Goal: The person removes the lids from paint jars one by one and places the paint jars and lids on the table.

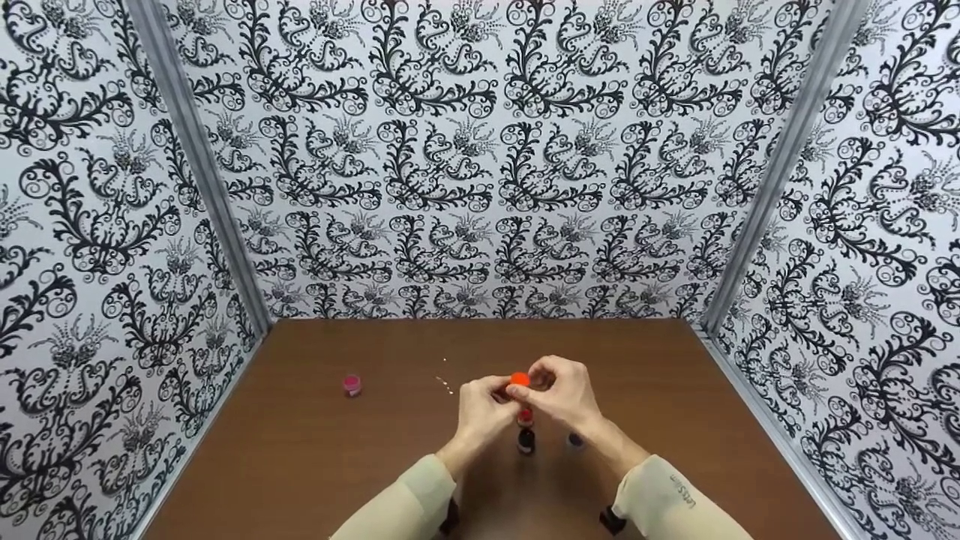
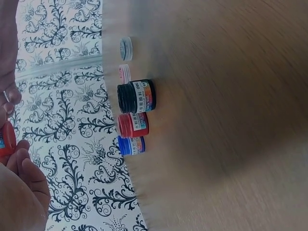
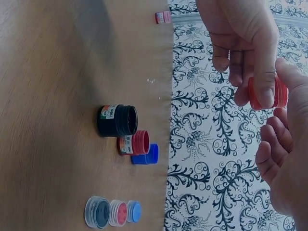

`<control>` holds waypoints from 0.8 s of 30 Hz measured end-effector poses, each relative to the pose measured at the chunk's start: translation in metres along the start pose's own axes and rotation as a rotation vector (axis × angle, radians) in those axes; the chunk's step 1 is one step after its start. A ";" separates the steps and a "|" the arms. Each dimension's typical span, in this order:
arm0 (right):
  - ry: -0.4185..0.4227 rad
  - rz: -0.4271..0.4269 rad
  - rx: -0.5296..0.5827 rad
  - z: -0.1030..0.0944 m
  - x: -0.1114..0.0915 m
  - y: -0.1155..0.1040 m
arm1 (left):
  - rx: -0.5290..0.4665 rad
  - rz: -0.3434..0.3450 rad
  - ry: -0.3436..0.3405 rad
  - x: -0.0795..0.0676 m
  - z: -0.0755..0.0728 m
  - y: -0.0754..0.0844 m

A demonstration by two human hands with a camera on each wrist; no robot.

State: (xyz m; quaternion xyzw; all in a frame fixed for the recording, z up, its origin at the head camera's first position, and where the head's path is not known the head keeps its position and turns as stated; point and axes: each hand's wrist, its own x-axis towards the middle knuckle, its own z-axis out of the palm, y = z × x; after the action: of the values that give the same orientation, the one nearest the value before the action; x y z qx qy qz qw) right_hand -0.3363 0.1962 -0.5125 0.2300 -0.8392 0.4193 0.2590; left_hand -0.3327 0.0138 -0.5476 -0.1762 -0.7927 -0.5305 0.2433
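Note:
Over the table, both hands meet around a small orange-red paint jar (image 1: 520,379). My left hand (image 1: 484,409) grips it from the left, its thumb lying across the side in the right wrist view. From the other side my right hand (image 1: 566,390) has its thumb and fingers at the jar's lid end (image 3: 281,94). Below the hands, a black paint jar (image 3: 111,120), a red paint jar (image 3: 127,143) and a blue paint jar (image 3: 142,158) stand uncapped in a row. Their labels show in both wrist views.
Beside the jars lie a dark lid (image 3: 100,212), a red lid (image 3: 118,212) and a blue lid (image 3: 134,211), all clear-rimmed. A pink jar (image 1: 352,385) stands at left on the brown table (image 1: 300,465). White specks (image 1: 450,388) mark the tabletop. Patterned walls (image 1: 465,165) enclose it.

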 end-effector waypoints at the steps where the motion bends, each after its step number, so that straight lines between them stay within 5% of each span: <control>1: 0.002 -0.017 -0.003 0.000 0.000 0.000 | 0.000 -0.006 -0.004 0.000 0.000 0.000; 10: -0.008 -0.276 -0.050 -0.004 0.003 0.007 | 0.027 0.038 -0.012 -0.002 -0.002 -0.001; 18: -0.024 -0.179 -0.184 -0.005 0.001 -0.003 | 0.064 0.041 0.010 -0.004 0.002 -0.002; 24: -0.049 -0.257 -0.139 -0.004 0.004 0.001 | 0.036 0.044 -0.015 -0.005 0.001 -0.004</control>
State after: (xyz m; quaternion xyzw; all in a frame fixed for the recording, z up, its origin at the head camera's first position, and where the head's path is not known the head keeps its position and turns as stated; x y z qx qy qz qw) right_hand -0.3390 0.1997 -0.5080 0.3271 -0.8359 0.3179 0.3053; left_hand -0.3309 0.0131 -0.5532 -0.1930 -0.8000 -0.5092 0.2519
